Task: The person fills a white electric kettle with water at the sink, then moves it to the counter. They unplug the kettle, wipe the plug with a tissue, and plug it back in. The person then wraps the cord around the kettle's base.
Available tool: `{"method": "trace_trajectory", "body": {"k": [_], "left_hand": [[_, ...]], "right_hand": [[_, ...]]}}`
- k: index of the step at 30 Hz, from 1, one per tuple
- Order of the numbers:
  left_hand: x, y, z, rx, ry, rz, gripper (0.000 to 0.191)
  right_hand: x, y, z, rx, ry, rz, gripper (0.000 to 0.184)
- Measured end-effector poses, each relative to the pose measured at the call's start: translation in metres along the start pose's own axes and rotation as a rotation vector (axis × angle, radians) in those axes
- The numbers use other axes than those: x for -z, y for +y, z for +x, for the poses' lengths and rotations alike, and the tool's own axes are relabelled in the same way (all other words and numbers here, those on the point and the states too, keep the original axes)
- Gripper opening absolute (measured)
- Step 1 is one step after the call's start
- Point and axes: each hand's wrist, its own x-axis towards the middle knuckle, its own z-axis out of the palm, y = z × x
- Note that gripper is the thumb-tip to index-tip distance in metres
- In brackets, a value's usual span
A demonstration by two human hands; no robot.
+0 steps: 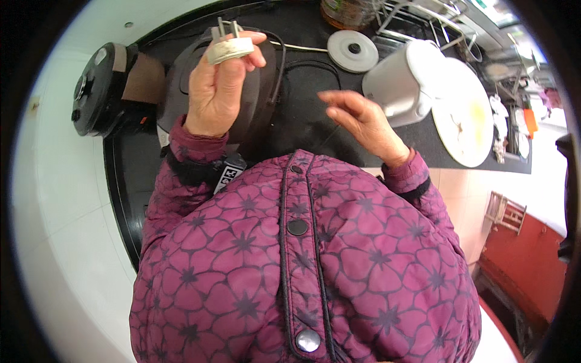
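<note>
My left hand [218, 88] grips a white electrical plug [230, 50], its metal prongs pointing up and away from me. Below that hand lies a large dark rounded appliance [258, 90]. A white cord [299, 46] runs along the counter to a round grey kettle base [342, 56] with a black centre connector. Nothing is in my right hand [358, 120]; its thumb and fingers are slightly apart over the black countertop [302, 115]. Just beyond it stands a white electric kettle [395, 86], apart from its base.
At the left sits a black rounded cooker [102, 90] beside a brown panel [143, 79]. A jar [349, 13] and a metal rack [422, 27] stand at the back. Right of the kettle is a white oval tray [463, 127]. A black cable [313, 63] crosses the counter.
</note>
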Motion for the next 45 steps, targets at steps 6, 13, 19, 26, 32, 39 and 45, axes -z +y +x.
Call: {"method": "trace_trajectory", "body": {"k": [6, 13, 19, 26, 32, 39, 45], "left_hand": [[-0.028, 0.015, 0.000, 0.124, -0.133, 0.080, 0.022], [-0.081, 0.026, 0.007, 0.171, -0.276, 0.183, 0.017], [-0.110, 0.030, 0.002, 0.144, -0.240, 0.225, 0.017], [-0.122, 0.035, -0.004, 0.094, -0.088, 0.403, 0.014], [-0.119, 0.044, 0.002, 0.014, -0.127, 0.427, 0.020], [-0.117, 0.049, 0.001, -0.033, -0.059, 0.443, 0.021], [-0.120, 0.053, 0.002, -0.231, 0.095, 0.643, 0.021]], "right_hand": [[0.094, 0.097, -0.123, -0.781, 0.208, 0.006, 0.023], [0.275, 0.230, -0.219, -0.873, 1.039, -0.363, 0.040], [0.317, 0.330, -0.235, -0.875, 0.896, -0.953, 0.058], [0.296, 0.274, -0.212, -0.512, 1.115, -0.418, 0.030], [0.204, 0.049, -0.170, 0.199, 0.926, 0.071, 0.008], [0.074, -0.065, -0.093, 0.160, 0.411, 0.539, 0.015], [0.021, -0.085, -0.045, 0.386, 0.620, 0.414, 0.018]]}}
